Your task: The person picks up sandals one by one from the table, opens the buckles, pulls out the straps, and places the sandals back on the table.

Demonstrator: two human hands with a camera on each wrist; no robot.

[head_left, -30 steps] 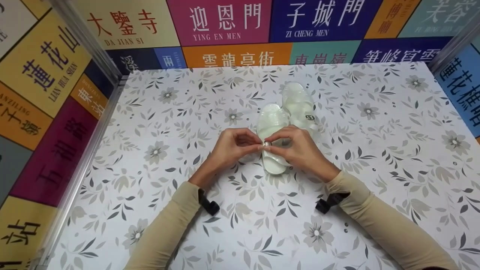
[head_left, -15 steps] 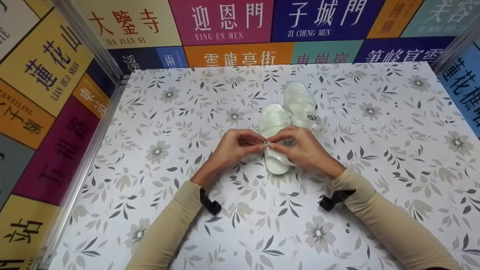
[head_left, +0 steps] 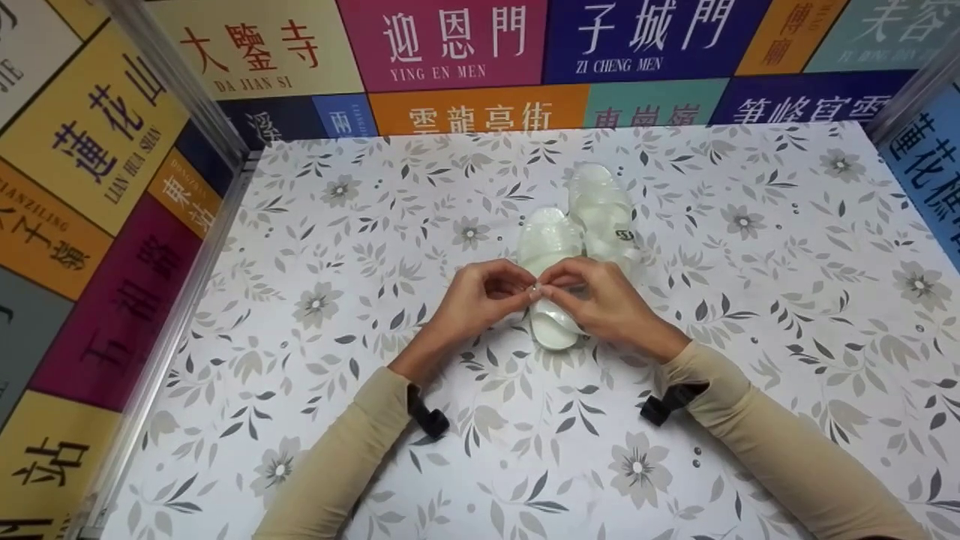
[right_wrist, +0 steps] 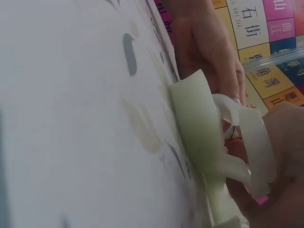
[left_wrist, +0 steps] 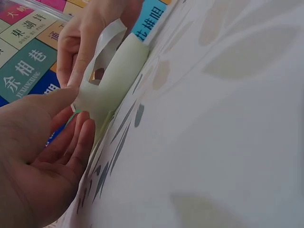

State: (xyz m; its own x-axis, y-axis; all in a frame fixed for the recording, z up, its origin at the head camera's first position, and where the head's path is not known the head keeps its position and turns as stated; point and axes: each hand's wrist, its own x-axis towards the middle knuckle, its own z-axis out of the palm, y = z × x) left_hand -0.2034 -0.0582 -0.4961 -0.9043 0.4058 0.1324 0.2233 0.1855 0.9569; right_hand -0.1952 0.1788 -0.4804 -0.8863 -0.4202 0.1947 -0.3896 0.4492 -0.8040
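Two pale, translucent sandals lie on the table, the near sandal (head_left: 555,335) a little left of and closer than the far sandal (head_left: 600,206). My left hand (head_left: 486,298) pinches at the near sandal's left side with thumb and fingertips. From the other side my right hand (head_left: 604,298) reaches over this sandal and pinches at the same spot, fingertips meeting the left ones. A tiny shiny bit of the strap fastening shows between them; its details are hidden. In the right wrist view a wide strap (right_wrist: 256,149) arches above the thick sole (right_wrist: 194,123).
A white tabletop (head_left: 420,465) with a grey leaf and flower print lies under both arms. Colourful panels (head_left: 457,45) with written signs stand along the back and the sides. A dark logo (head_left: 623,235) marks the far sandal's strap.
My left hand has shifted slightly to the right, and less of the shiny bit shows between the fingertips. Both hands keep pinching at the same place; the sandals stay put.
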